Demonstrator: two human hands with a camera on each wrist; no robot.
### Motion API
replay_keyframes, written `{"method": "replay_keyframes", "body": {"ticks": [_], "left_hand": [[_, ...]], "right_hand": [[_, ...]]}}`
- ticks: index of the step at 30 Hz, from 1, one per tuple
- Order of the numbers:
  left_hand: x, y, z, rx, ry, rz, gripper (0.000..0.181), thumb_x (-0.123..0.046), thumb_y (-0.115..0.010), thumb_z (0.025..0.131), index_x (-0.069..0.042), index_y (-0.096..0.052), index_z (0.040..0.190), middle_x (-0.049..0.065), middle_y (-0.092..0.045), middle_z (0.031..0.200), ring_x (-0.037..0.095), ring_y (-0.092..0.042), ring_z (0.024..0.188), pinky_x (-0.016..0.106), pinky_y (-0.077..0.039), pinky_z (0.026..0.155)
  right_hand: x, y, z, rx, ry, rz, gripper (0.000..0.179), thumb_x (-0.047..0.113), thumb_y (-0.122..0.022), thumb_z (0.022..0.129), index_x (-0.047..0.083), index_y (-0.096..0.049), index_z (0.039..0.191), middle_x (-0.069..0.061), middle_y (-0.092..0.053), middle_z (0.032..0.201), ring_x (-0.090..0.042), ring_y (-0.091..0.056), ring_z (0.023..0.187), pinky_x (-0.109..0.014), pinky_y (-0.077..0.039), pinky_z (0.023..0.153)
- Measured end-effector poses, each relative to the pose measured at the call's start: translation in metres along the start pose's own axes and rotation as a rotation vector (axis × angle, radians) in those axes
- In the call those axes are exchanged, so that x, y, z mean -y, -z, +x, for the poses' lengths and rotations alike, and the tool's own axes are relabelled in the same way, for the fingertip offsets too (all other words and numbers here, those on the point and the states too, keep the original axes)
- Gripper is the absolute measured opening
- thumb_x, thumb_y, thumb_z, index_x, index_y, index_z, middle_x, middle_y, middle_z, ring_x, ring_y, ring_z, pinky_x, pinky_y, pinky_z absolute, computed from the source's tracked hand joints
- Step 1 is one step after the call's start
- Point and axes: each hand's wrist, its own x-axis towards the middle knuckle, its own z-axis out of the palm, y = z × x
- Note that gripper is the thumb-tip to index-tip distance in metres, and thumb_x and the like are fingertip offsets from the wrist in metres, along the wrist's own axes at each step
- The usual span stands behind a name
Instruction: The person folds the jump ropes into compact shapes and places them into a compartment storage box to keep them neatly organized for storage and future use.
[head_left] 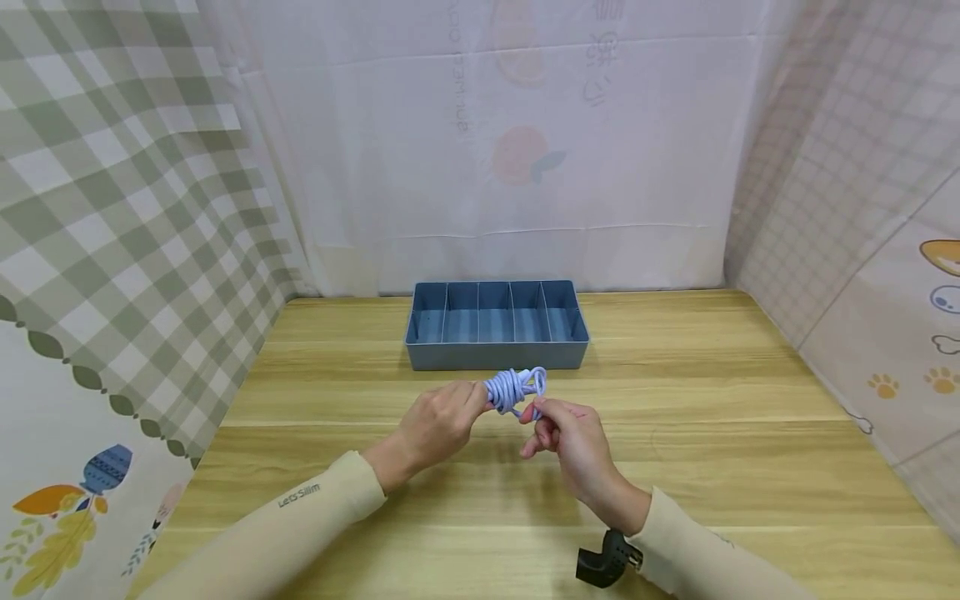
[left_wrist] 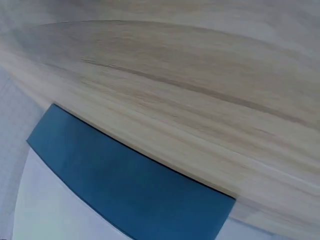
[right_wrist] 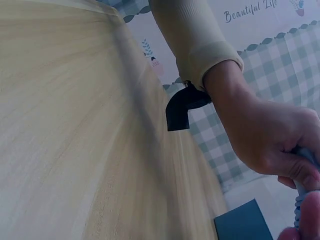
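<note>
A pale lavender-blue cable (head_left: 506, 390), wound in a tight coil with a loop sticking out to the right, is held above the table between both hands. My left hand (head_left: 444, 419) grips the coil's left end. At the loop, my right hand (head_left: 568, 437) pinches the cable between thumb and forefinger, its other fingers loosely bent. The right wrist view shows the left hand (right_wrist: 272, 135) around part of the cable, with right fingertips (right_wrist: 311, 217) at the lower right edge. No hand appears in the left wrist view.
Just beyond the hands stands a blue-grey tray (head_left: 497, 357) with several compartments. The wooden table (head_left: 712, 417) is enclosed by a checked cloth (head_left: 135, 167) on the left, a white cloth (head_left: 337, 167) behind and a patterned cloth on the right. A black wrist mount (head_left: 607, 560) hangs below the right sleeve.
</note>
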Motion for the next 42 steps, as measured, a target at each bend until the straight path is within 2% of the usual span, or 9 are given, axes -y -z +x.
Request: {"method": "replay_keyframes", "body": {"ticks": [8,14,26,31,38,42], "left_hand": [[0.005,-0.001,-0.005,-0.017,-0.057,-0.012,0.035,-0.021,-0.038,0.113,-0.003,-0.058,0.091,0.002,-0.055,0.07,0.012,-0.053,0.055,0.02,-0.046,0.045],[0.006,0.0,-0.008,-0.011,-0.081,-0.023,0.036,-0.021,-0.039,0.113,-0.001,-0.059,0.092,0.003,-0.056,0.071,0.013,-0.053,0.057,0.021,-0.048,0.047],[0.008,0.0,-0.011,0.009,-0.111,-0.037,0.036,-0.022,-0.038,0.113,-0.002,-0.06,0.092,0.001,-0.056,0.071,0.011,-0.053,0.057,0.018,-0.048,0.049],[0.011,0.0,-0.013,-0.014,-0.126,-0.055,0.036,-0.021,-0.038,0.113,-0.002,-0.061,0.092,0.001,-0.056,0.072,0.011,-0.055,0.06,0.018,-0.049,0.051],[0.015,0.0,-0.014,-0.018,-0.131,-0.081,0.035,-0.021,-0.039,0.113,-0.002,-0.06,0.093,0.001,-0.054,0.072,0.011,-0.051,0.059,0.019,-0.047,0.051],[0.017,0.001,-0.015,-0.013,-0.142,-0.08,0.035,-0.022,-0.039,0.113,-0.003,-0.062,0.094,0.001,-0.055,0.072,0.011,-0.051,0.059,0.019,-0.048,0.051]], "right_hand": [[-0.004,0.007,0.002,0.102,-0.138,0.044,0.04,0.028,-0.047,0.11,0.005,-0.065,0.083,-0.002,-0.038,0.06,-0.02,-0.063,0.051,-0.038,-0.058,0.064],[-0.005,0.008,0.005,0.107,-0.203,0.104,0.036,0.025,-0.046,0.108,0.006,-0.061,0.081,0.001,-0.032,0.055,-0.016,-0.052,0.045,-0.033,-0.051,0.058],[-0.007,0.004,-0.001,0.048,-0.162,0.015,0.032,0.014,-0.046,0.102,-0.001,-0.059,0.077,0.0,-0.035,0.051,-0.016,-0.057,0.045,-0.043,-0.061,0.063],[-0.008,0.003,-0.003,0.081,-0.132,-0.065,0.034,0.014,-0.044,0.104,-0.001,-0.055,0.075,-0.003,-0.043,0.054,-0.017,-0.055,0.045,-0.042,-0.059,0.061],[-0.009,0.005,-0.004,0.12,-0.001,-0.279,0.035,0.007,-0.038,0.104,-0.01,-0.052,0.077,-0.009,-0.045,0.053,-0.025,-0.055,0.046,-0.04,-0.056,0.055],[-0.008,0.008,-0.004,0.157,-0.021,-0.241,0.035,0.009,-0.041,0.105,-0.014,-0.046,0.079,-0.007,-0.044,0.055,-0.018,-0.049,0.046,-0.034,-0.053,0.054]]}}
